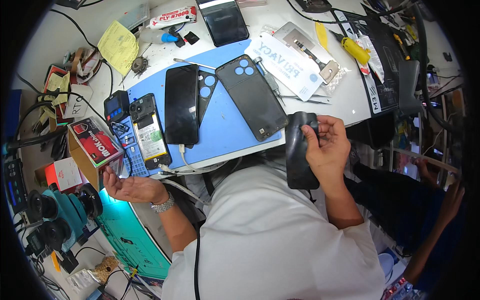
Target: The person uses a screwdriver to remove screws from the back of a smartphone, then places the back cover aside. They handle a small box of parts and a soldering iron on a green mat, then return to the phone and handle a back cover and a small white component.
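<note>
My right hand (327, 147) grips a glossy black phone-sized panel (301, 160) just off the table's front edge, thumb on its face and fingers behind. Whether it is a cover or a whole phone I cannot tell. My left hand (132, 189) is empty, fingers loosely apart, beside a red and black cardboard box (97, 142). On the blue mat (220, 137) lies an opened phone (148, 132) with its battery showing. A dark phone screen (181, 105) partly covers a cut-out back piece (206, 92); a black back cover (252, 97) lies to their right.
A white card (285, 67), a screwdriver (267, 75) and tweezers (305, 99) lie at the right. A tablet-like device (222, 22) stands far back. A teal microscope (67, 220) is at lower left. Cables (187, 187) hang at the front edge. Someone's arm (442, 220) shows at right.
</note>
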Tool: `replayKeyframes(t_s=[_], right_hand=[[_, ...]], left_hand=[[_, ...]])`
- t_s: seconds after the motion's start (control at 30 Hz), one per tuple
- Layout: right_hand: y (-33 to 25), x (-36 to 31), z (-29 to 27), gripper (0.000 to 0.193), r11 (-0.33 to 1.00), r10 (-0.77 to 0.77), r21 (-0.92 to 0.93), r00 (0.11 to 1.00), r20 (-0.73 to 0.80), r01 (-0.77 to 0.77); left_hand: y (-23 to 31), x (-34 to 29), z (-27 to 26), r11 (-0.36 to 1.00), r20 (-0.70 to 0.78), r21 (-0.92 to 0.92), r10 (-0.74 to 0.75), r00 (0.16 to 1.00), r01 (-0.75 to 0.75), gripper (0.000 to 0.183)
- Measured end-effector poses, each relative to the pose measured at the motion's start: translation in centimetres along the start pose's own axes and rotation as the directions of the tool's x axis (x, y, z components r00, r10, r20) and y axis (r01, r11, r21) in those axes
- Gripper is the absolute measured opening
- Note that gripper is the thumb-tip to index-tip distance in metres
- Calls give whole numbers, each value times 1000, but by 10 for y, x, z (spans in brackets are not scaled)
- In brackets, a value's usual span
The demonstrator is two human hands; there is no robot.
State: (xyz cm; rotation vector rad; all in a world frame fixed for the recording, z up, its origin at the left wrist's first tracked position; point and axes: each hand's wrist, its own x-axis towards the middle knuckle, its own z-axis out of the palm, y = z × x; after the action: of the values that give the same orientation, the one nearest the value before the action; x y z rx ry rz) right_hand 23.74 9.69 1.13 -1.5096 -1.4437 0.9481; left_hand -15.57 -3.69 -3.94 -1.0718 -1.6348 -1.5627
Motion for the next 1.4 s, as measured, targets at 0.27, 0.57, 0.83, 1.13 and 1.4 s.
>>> replayKeyframes(t_s=[0.27, 0.57, 0.83, 1.13, 1.4], right_hand=[[-8, -11, 4, 34, 999, 46, -23, 999, 26, -45], [3, -14, 5, 39, 998, -40, 43, 998, 47, 38], [10, -10, 11, 39, 1000, -22, 10, 998, 63, 22], [5, -4, 25, 37, 991, -123, -60, 992, -39, 121], [-26, 12, 7, 29, 888, -129, -441, 991, 22, 126]], left_hand=[[3, -5, 0, 994, -1, -26, -102, 995, 102, 63], [7, -3, 1, 991, -4, -74, -111, 994, 110, 54], [9, -5, 0, 984, -6, -103, -144, 989, 143, 55], [8, -6, 1, 981, -36, -136, -145, 989, 139, 60], [5, -7, -1, 982, -65, -154, -125, 990, 113, 58]])
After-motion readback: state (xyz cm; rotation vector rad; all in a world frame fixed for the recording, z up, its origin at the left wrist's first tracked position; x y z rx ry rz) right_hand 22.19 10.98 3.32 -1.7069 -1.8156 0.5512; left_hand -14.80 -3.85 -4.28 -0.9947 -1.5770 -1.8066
